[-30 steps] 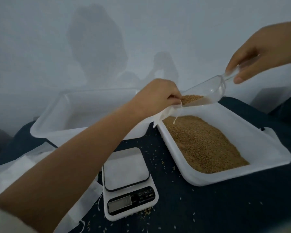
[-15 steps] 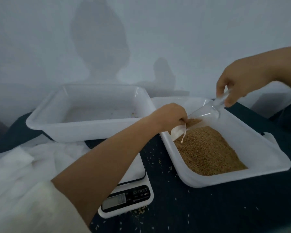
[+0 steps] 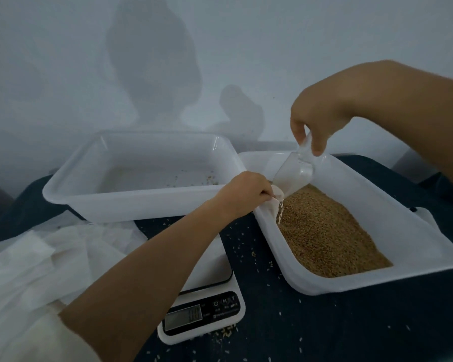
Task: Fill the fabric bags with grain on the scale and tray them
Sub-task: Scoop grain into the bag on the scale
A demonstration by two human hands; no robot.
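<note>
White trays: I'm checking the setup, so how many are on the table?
2. The left tray, nearly empty, stands behind the scale; the right tray holds the grain.

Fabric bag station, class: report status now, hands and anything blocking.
Left hand pinches fabric bag open over grain tray. Right hand tips clear scoop into bag mouth. Scale bare, partly under left forearm. Nothing blocking.
</note>
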